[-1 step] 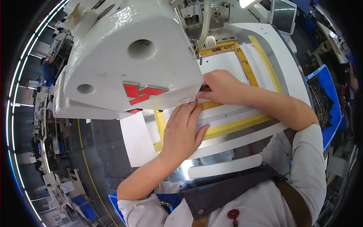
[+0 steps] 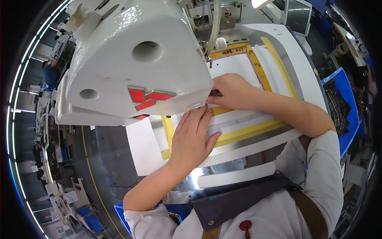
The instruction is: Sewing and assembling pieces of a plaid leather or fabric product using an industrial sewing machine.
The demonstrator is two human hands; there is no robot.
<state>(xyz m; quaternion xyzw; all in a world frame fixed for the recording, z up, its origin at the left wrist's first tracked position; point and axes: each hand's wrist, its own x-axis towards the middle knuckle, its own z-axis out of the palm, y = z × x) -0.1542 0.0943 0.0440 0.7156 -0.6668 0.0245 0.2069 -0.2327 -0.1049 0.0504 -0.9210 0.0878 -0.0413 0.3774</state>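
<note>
Beyond the right hand (image 2: 235, 92), handwriting (image 2: 240, 49) marks the yellow frame (image 2: 265, 82).

The machine head (image 2: 111, 71) is white with a red emblem (image 2: 160, 95), the frame (image 2: 260, 71) mustard yellow, the tape (image 2: 251, 131) pale yellow, the bin (image 2: 352, 121) blue, the cloth (image 2: 337, 106) dark plaid

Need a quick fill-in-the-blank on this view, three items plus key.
1. The left hand rests palm ____.
2. The right hand is close to the white machine head, whose emblem is ____.
3. Beyond the right elbow, the bin holding plaid cloth is ____.

Missing words: down; red; blue.
</note>
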